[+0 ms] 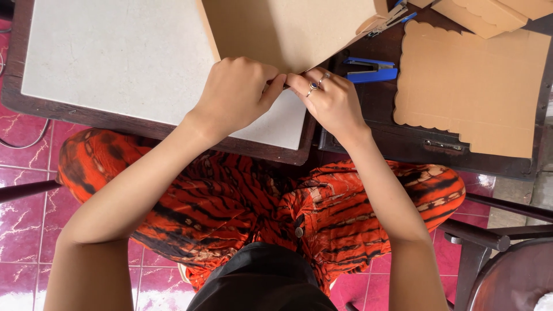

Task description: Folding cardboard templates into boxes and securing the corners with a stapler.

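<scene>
A large brown cardboard sheet lies partly folded on the white-topped table. My left hand pinches its near edge, fingers curled over it. My right hand, with rings on two fingers, grips the same edge right beside the left; the fingertips of both hands meet there. A blue stapler lies just beyond my right hand on the dark wooden surface.
A flat cardboard blank with scalloped edges lies at the right. More folded cardboard pieces and a second blue-handled tool sit at the top right. Dark chair parts stand at lower right, over a pink tiled floor.
</scene>
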